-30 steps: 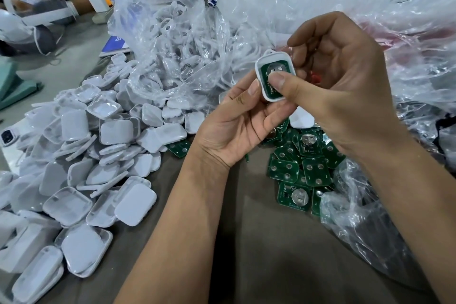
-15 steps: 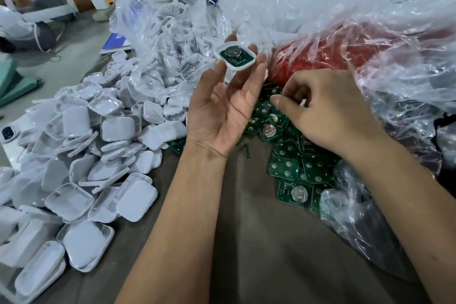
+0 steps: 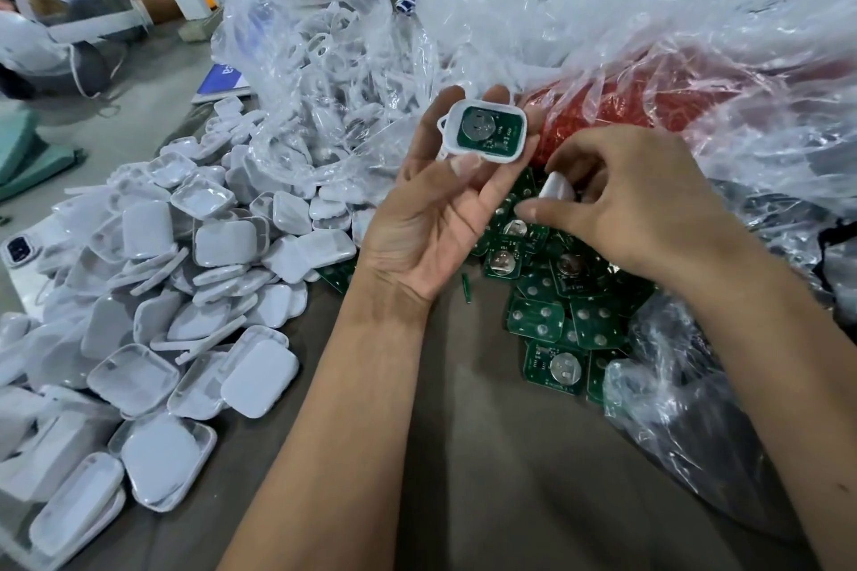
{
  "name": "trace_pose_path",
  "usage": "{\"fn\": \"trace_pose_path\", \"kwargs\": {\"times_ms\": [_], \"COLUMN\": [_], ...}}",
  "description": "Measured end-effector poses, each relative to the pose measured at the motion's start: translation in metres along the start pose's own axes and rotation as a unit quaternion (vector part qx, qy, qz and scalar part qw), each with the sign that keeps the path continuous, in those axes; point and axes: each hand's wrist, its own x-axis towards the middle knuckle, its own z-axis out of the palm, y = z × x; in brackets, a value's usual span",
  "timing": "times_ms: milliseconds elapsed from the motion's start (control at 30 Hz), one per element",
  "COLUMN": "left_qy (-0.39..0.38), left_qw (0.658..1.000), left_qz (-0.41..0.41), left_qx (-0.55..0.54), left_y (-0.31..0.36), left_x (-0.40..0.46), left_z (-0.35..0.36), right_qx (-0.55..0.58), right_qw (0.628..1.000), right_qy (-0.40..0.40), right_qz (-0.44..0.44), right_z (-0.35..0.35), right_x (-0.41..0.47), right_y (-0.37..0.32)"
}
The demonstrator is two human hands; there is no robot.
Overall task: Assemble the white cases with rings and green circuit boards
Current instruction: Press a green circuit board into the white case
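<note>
My left hand (image 3: 431, 218) is raised palm up and holds a white case half (image 3: 484, 131) at its fingertips, thumb pressed on the case's lower edge. A green circuit board with a round silver cell sits inside that case, and a small white ring loop sticks out at its left. My right hand (image 3: 635, 204) hovers over the pile of green circuit boards (image 3: 556, 292) and pinches a white case piece (image 3: 556, 189) in curled fingers. Loose white case halves (image 3: 185, 274) are heaped at the left.
A clear plastic bag of white rings (image 3: 320, 60) stands behind the case heap. More crumpled clear plastic (image 3: 695, 37) covers a red bundle (image 3: 598, 111) at the right. Another person's arm, a headset and a charger lie at the far left.
My left hand has turned the filled case face up and held it high. My right hand dropped from the case to the board pile and now pinches a white case piece.
</note>
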Motion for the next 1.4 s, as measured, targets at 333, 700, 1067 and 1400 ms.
{"fn": "trace_pose_path", "kwargs": {"times_ms": [333, 700, 1067, 1400], "left_qy": [-0.015, -0.011, -0.035, 0.015], "left_qw": [1.000, 1.000, 0.997, 0.976], "left_qz": [-0.015, 0.002, 0.002, 0.042], "left_qx": [-0.012, 0.003, 0.062, 0.214], "left_y": [-0.001, -0.002, -0.004, -0.011], "left_x": [-0.001, 0.001, 0.004, 0.008], "left_z": [-0.002, -0.004, -0.007, -0.006], "right_qx": [0.441, 0.517, 0.615, 0.599], "right_qw": [0.894, 0.854, 0.786, 0.800], "right_qy": [0.042, 0.046, -0.042, -0.022], "right_qz": [0.067, -0.026, -0.038, -0.020], "right_z": [-0.012, -0.010, -0.008, -0.010], "right_x": [-0.002, 0.002, 0.004, 0.002], "right_y": [-0.003, -0.005, 0.000, -0.004]}}
